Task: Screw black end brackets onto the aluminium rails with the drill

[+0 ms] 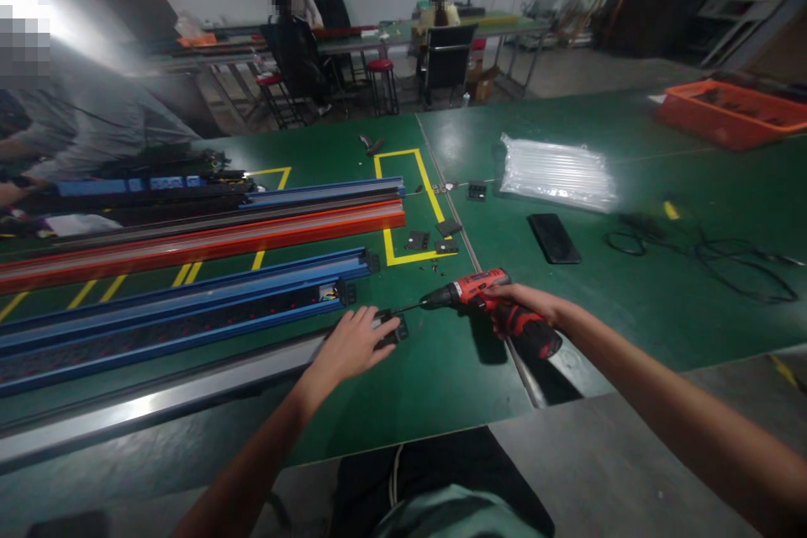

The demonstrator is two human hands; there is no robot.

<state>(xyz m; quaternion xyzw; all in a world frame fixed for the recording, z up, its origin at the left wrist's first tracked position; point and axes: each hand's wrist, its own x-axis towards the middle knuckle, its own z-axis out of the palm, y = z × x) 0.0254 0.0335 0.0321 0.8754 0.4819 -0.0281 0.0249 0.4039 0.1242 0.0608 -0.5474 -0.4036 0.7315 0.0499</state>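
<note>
My right hand (510,307) is wrapped around the handle of a red and black cordless drill (482,284). The drill's long bit points left, its tip close to a black end cap (402,329) on a silver-grey metal rail (252,366). Over that end of the rail lies my left hand (353,343), its fingers bent across the rail and cap. Whether the bit tip touches a screw is too small to tell. Just behind are two blue rails (277,273) with dark end caps, and an orange rail (315,225).
Loose black end caps (418,240) and small screws (435,267) lie by a yellow taped outline. To the right are a black phone (553,238), bubble-wrapped goods (555,172), a thin cable (731,261) and an orange bin (731,113). A co-worker (94,118) stands at the left.
</note>
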